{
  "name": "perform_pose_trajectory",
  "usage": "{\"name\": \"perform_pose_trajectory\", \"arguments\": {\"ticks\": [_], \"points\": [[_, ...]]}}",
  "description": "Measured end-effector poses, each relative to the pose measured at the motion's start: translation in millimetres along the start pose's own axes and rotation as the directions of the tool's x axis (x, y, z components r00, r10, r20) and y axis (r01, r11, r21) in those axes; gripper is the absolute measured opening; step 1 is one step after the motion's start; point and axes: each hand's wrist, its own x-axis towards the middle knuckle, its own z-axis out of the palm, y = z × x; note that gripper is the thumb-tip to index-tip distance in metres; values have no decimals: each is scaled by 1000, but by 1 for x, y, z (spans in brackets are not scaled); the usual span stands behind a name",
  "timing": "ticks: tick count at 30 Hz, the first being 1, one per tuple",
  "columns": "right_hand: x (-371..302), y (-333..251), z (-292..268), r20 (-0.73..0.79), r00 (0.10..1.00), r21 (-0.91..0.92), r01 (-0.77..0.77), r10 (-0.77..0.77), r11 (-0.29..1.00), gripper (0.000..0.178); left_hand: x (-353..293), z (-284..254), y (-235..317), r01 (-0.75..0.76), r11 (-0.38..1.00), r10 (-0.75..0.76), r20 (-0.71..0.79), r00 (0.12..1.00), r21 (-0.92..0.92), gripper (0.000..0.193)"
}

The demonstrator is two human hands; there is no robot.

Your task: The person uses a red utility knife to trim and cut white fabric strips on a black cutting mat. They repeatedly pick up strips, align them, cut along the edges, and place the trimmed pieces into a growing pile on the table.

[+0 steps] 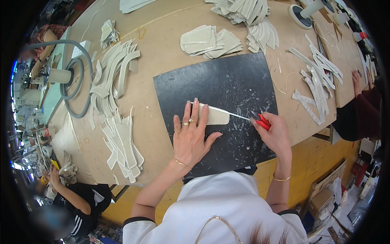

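Note:
My left hand lies flat, fingers spread, pressing down a pale beige cut piece on a black cutting mat. My right hand is closed around a red-handled knife. Its blade points left at the thin tapered right tip of the piece. The piece's left part is hidden under my fingers.
Piles of pale cut pieces lie on the wooden table: curved ones at left, flat ones behind the mat, strips at right. A grey hose loops at far left. Other people sit at lower left and right.

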Motion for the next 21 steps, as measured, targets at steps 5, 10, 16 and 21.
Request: {"name": "perform_pose_trajectory", "arguments": {"ticks": [5,10,16,21], "points": [[0,-2,-1,28,999,-64,-39,41,997,26,0,0,7,-80,994,81,-3,997,79,74],[-2,-4,-1,16,999,-60,-32,33,998,24,3,-1,7,-105,993,102,60,993,62,73],[-2,-3,0,16,999,-65,-41,42,997,23,4,-5,7,-168,982,164,47,985,86,73],[-5,-6,3,-58,997,-122,37,-45,992,16,15,-9,4,-296,954,296,14,955,52,65]]}}
